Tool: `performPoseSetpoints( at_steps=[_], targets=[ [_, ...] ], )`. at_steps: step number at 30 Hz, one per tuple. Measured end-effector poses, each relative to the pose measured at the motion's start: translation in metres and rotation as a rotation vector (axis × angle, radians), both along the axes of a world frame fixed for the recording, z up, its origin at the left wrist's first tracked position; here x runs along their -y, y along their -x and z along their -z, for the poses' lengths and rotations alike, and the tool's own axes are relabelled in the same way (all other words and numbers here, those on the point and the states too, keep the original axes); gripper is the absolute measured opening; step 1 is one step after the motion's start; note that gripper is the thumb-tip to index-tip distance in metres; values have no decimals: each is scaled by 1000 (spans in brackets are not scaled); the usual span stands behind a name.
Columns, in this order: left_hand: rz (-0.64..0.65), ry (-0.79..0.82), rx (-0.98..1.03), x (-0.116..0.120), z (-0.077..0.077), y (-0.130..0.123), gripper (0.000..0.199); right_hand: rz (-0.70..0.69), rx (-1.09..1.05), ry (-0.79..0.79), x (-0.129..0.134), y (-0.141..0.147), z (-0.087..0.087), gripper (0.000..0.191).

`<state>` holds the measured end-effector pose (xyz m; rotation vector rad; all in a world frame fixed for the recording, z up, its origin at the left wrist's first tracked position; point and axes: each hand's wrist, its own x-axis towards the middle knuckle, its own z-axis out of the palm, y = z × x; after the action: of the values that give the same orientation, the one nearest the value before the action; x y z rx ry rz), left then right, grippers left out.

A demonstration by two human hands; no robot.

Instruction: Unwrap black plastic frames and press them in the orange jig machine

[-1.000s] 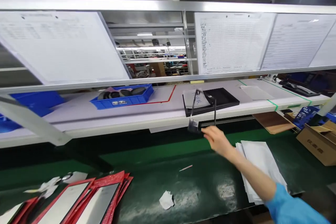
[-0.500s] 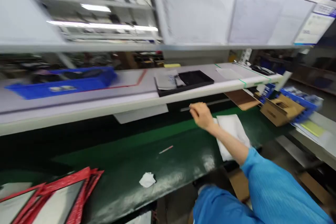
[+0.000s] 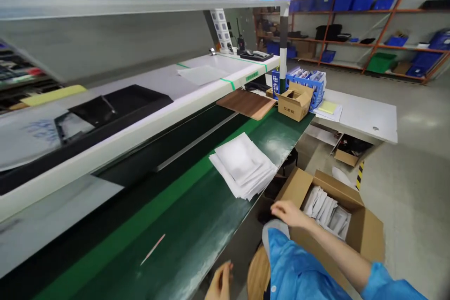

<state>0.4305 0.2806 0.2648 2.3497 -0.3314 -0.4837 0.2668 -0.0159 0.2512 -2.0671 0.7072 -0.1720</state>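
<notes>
A stack of papers (image 3: 242,166) lay on the desk (image 3: 183,225). Left of the stack, a tray (image 3: 105,143) sat on the shelf (image 3: 200,96); before the stack, to its left, lay a stick (image 3: 153,249). Behind the stack were a board (image 3: 246,104) and, farther right, a small box (image 3: 294,108). To the stack's right, lower down, packets (image 3: 326,213) lay in a large box (image 3: 372,239).

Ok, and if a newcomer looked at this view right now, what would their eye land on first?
Probably the stack of flat white sheets, bright against the green tabletop near mid-picture. Next, the open cardboard box with white packets inside, below the table edge at lower right. The right hand is close to the box's left flap in the picture, and the left hand shows at the bottom edge.
</notes>
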Motion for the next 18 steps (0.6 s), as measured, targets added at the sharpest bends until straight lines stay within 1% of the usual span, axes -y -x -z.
performPoseSetpoints(
  at_steps=[2,3,5,7,8,9,11,13,15,18],
  targets=[
    [12,83,-21,41,-11,-44,47,129,92,73,47,-53,-17,36],
    [14,122,-24,67,-15,-68,47,186,123,105,71,-81,-24,41],
    [-3,181,1,123,-21,-114,51,247,144,139,114,-138,-33,48],
    [-26,191,11,171,-20,-149,54,246,114,143,144,-189,-35,54],
    [-38,185,5,189,-18,-160,52,233,87,139,153,-209,-35,53],
    [-43,177,-14,202,-15,-168,48,218,59,135,158,-225,-34,49],
    [-46,171,-67,213,-9,-172,40,187,16,129,159,-244,-31,38],
    [-54,190,-110,211,-7,-168,39,155,2,116,153,-248,-29,30],
    [-85,228,-118,204,-9,-161,43,130,16,94,146,-247,-29,24],
    [-142,331,-86,198,-19,-151,52,142,57,34,144,-245,-29,20]
  ],
)
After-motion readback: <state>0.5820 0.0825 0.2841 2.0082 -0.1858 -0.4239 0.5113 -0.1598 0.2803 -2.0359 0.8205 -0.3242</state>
